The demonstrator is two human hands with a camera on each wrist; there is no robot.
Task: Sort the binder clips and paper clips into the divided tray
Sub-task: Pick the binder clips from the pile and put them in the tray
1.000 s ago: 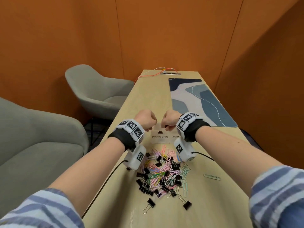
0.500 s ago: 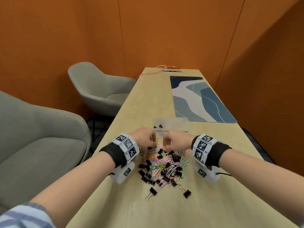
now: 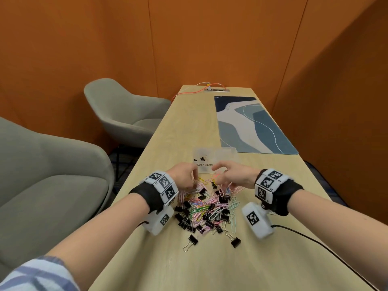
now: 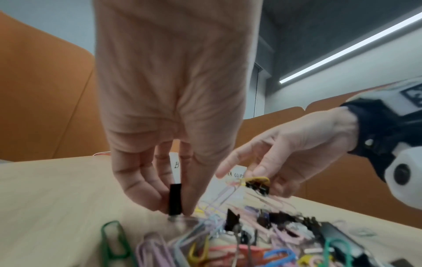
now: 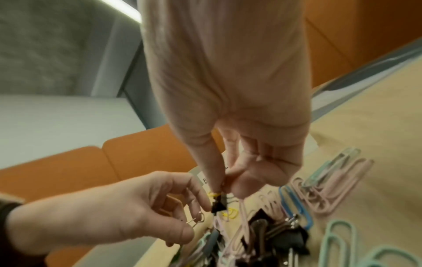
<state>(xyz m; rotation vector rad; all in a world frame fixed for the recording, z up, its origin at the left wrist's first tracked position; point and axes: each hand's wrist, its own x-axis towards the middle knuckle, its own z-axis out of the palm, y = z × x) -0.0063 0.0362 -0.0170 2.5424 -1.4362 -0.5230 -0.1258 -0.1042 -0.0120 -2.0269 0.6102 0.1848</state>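
A mixed pile (image 3: 206, 206) of black binder clips and coloured paper clips lies on the wooden table. Just beyond it stands the clear divided tray (image 3: 227, 156), with a few binder clips (image 3: 200, 159) in its left compartment above a "BINDER CLIPS" label. My left hand (image 3: 194, 181) is at the pile's far edge and pinches a black binder clip (image 4: 175, 198) upright between thumb and fingers. My right hand (image 3: 218, 179) pinches another black binder clip (image 5: 218, 205), lifted slightly, with a yellow paper clip (image 4: 256, 179) tangled on it.
Two stray binder clips (image 3: 192, 241) (image 3: 235, 241) lie nearer me than the pile. A blue patterned mat (image 3: 252, 127) covers the table's far right. Grey chairs (image 3: 123, 114) stand left of the table. A black cable (image 3: 310, 238) trails from my right wrist.
Both hands came back from above the tray to the far edge of the pile, and each has pinched a black binder clip.
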